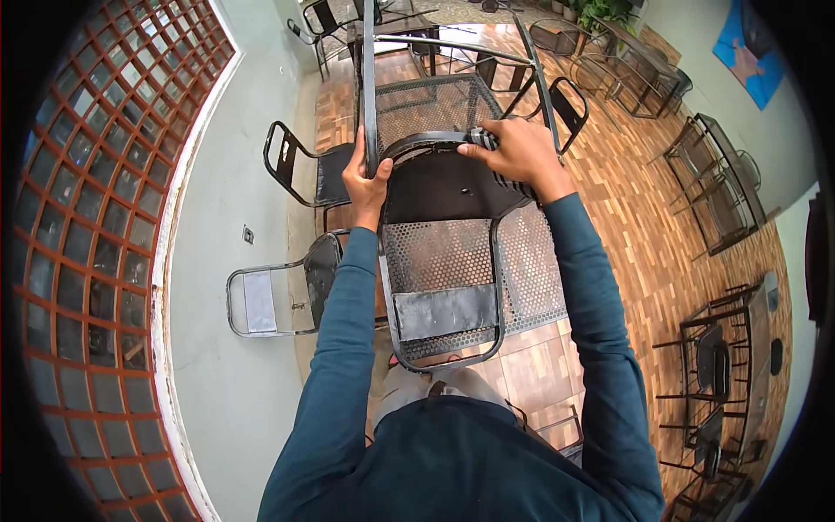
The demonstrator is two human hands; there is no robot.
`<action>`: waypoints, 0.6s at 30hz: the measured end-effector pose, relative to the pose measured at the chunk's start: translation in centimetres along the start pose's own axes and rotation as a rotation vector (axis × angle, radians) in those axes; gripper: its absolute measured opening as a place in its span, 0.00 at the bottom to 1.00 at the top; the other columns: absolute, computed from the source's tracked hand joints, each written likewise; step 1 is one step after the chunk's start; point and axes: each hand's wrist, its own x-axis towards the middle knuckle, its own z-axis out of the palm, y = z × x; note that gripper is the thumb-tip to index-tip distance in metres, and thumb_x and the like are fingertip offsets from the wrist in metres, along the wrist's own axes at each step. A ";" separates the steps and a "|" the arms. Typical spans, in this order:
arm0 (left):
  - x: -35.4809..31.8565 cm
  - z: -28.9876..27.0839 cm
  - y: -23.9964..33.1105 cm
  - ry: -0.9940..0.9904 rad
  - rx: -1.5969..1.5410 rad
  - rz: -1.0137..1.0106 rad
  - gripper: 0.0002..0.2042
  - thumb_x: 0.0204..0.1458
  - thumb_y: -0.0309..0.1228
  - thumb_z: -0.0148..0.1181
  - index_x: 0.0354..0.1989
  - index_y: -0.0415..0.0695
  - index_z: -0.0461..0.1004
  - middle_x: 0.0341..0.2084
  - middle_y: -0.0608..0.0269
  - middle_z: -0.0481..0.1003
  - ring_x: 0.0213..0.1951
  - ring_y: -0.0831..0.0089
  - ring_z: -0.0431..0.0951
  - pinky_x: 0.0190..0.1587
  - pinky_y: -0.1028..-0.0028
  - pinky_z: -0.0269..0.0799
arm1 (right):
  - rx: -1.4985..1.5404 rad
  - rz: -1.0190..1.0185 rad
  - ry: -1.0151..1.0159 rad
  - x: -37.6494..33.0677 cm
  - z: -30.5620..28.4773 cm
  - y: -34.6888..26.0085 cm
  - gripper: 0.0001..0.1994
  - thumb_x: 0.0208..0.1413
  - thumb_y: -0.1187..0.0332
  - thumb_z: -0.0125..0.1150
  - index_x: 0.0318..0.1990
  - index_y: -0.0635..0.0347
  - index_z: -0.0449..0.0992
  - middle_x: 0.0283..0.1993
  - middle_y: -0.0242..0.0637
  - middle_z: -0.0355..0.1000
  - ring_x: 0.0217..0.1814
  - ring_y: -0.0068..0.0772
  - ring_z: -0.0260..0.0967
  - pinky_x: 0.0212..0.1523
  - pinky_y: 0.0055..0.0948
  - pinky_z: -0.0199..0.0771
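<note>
A black metal chair lies tipped over on a perforated metal table. Its backrest is toward me, and its legs point up and away. My left hand is closed around the chair's left leg, thumb on one side and fingers on the other. With my right hand I hold a dark striped cloth, pressed against the curved front edge of the seat. The fingers under the cloth are partly hidden.
On the left, black chairs stand near a pale wall with a red-brown lattice window. Tables and chairs line the right side of the wood-patterned floor. Plants stand at the far end.
</note>
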 end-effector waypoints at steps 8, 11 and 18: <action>-2.7 -2.6 -1.1 0.097 0.041 -0.087 0.47 0.51 0.59 0.70 0.71 0.34 0.64 0.42 0.69 0.75 0.32 0.86 0.67 0.31 0.83 0.65 | -0.126 -0.180 0.009 2.0 1.7 -1.6 0.31 0.53 0.33 0.63 0.41 0.54 0.85 0.21 0.46 0.75 0.28 0.52 0.77 0.28 0.45 0.70; -3.5 -2.5 -2.2 0.190 0.005 0.057 0.48 0.53 0.64 0.65 0.71 0.34 0.63 0.40 0.70 0.75 0.30 0.85 0.65 0.30 0.82 0.62 | -0.058 -0.202 -0.022 1.6 2.4 -2.3 0.31 0.52 0.33 0.65 0.44 0.54 0.86 0.20 0.44 0.74 0.27 0.50 0.76 0.29 0.46 0.70; -6.7 -3.3 -1.8 0.169 0.066 -0.116 0.43 0.60 0.63 0.55 0.71 0.36 0.64 0.30 0.72 0.70 0.26 0.83 0.57 0.28 0.77 0.56 | 0.165 -0.141 -0.166 1.6 2.5 -2.8 0.39 0.48 0.36 0.71 0.52 0.67 0.81 0.40 0.58 0.78 0.45 0.57 0.75 0.47 0.44 0.74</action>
